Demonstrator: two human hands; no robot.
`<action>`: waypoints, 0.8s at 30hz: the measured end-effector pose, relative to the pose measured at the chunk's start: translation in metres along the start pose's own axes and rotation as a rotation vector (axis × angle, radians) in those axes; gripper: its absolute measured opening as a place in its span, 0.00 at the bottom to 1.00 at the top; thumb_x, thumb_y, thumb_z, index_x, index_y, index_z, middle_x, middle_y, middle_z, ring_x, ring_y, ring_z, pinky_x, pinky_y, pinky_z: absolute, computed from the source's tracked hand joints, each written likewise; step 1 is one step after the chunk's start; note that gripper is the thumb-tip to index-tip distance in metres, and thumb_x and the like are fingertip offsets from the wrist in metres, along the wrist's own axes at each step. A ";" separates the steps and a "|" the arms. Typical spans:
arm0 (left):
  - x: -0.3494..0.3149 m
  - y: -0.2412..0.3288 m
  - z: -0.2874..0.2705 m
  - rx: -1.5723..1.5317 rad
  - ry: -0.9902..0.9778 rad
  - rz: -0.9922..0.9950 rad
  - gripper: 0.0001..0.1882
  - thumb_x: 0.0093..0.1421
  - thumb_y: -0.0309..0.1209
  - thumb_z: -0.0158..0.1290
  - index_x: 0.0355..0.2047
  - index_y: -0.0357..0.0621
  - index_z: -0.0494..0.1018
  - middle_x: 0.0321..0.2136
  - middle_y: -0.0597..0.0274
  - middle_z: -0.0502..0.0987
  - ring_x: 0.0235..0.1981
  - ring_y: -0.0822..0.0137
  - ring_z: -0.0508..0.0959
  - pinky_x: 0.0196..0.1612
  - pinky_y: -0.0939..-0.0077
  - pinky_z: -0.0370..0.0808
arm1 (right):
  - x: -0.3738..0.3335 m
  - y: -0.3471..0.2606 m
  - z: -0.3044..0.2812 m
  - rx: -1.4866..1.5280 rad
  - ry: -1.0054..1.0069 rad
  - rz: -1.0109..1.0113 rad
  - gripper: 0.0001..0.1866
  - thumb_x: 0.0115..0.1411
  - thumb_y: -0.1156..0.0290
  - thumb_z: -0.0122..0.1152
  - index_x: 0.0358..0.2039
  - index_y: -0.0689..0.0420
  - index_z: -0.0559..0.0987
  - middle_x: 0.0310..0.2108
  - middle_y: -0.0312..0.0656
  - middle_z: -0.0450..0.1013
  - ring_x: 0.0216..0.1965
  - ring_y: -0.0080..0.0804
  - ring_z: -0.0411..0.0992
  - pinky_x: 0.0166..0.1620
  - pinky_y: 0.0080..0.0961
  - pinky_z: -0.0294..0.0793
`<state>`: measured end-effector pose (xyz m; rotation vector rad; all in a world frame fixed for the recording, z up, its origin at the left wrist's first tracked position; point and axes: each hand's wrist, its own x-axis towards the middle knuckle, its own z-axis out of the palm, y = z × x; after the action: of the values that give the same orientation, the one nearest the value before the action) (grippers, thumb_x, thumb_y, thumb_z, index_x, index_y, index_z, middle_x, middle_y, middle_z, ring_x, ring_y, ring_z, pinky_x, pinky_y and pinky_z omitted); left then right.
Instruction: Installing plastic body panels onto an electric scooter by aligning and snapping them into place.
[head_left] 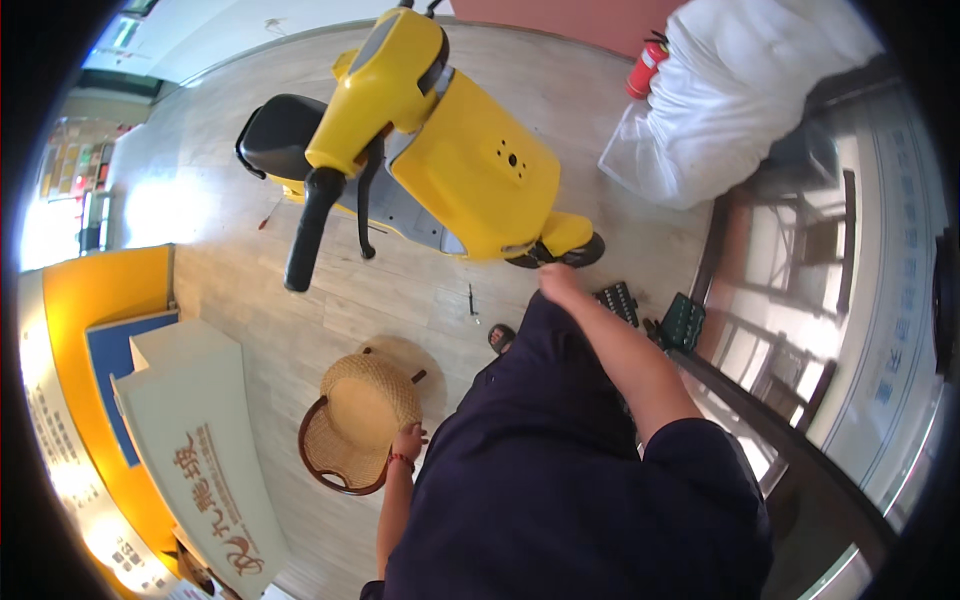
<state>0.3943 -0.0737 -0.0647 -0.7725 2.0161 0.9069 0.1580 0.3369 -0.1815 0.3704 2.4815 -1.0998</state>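
Note:
My left hand [407, 441], with a red bracelet at the wrist, is at the edge of a low wicker chair [362, 408] with a dark curved wooden rim. Its fingers show apart, and I make out nothing in them. Just below the front wheel [590, 250] of a yellow scooter [475, 165], my right hand [556, 283] is by my dark-clothed knee. That hand looks closed like a fist; anything inside it is hidden. The scooter's black handle grip [314, 228] points toward me.
A thin dark tool [471, 298] lies on the floor ahead of my sandalled foot [501, 337]. To the right are an open tool case [682, 322], a glass-topped table, a white-covered bulky thing [735, 95] and a red fire extinguisher [647, 68]. A white counter [205, 430] stands left.

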 end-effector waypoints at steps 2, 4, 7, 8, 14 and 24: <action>0.017 -0.035 -0.014 -0.247 -0.019 -0.128 0.17 0.59 0.32 0.43 0.45 0.31 0.68 0.33 0.54 0.75 0.32 0.64 0.76 0.27 0.76 0.74 | -0.038 0.084 -0.009 -0.300 0.083 0.044 0.11 0.49 0.65 0.49 0.23 0.58 0.77 0.27 0.50 0.74 0.31 0.51 0.73 0.36 0.43 0.71; 0.020 -0.034 -0.019 -0.247 -0.057 -0.135 0.17 0.59 0.31 0.42 0.44 0.32 0.68 0.32 0.54 0.74 0.30 0.65 0.75 0.27 0.76 0.74 | -0.081 0.212 0.008 -0.291 0.058 0.328 0.10 0.47 0.69 0.50 0.24 0.60 0.77 0.30 0.51 0.74 0.33 0.51 0.73 0.35 0.41 0.72; 0.019 -0.058 -0.033 -0.150 -0.113 -0.195 0.16 0.59 0.31 0.42 0.43 0.32 0.69 0.31 0.53 0.74 0.27 0.65 0.75 0.26 0.75 0.73 | -0.192 0.248 0.012 -0.610 -0.189 0.208 0.11 0.43 0.69 0.57 0.28 0.58 0.80 0.26 0.49 0.75 0.32 0.44 0.75 0.34 0.37 0.74; 0.022 -0.064 -0.036 -0.046 -0.162 -0.215 0.16 0.60 0.31 0.41 0.43 0.32 0.69 0.30 0.52 0.74 0.25 0.65 0.74 0.26 0.75 0.73 | -0.214 0.249 0.014 -0.840 -0.481 0.165 0.11 0.43 0.68 0.58 0.28 0.57 0.80 0.28 0.48 0.76 0.32 0.43 0.76 0.34 0.37 0.74; 0.022 -0.020 -0.034 0.264 -0.200 -0.017 0.17 0.60 0.32 0.41 0.43 0.31 0.69 0.30 0.53 0.76 0.25 0.64 0.77 0.28 0.72 0.74 | -0.340 0.233 0.090 0.009 -0.421 0.822 0.13 0.50 0.63 0.54 0.30 0.56 0.80 0.32 0.49 0.75 0.36 0.45 0.75 0.37 0.40 0.73; 0.107 -0.002 -0.072 0.206 -0.184 0.192 0.18 0.62 0.33 0.40 0.48 0.35 0.66 0.31 0.55 0.75 0.29 0.66 0.76 0.32 0.73 0.75 | -0.284 0.173 0.078 -0.381 -0.500 0.194 0.09 0.44 0.65 0.58 0.25 0.54 0.78 0.25 0.44 0.75 0.30 0.41 0.75 0.32 0.39 0.73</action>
<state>0.3122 -0.1544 -0.1234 -0.3733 2.0044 0.8279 0.4965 0.3698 -0.2108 0.1866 2.0888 -0.5381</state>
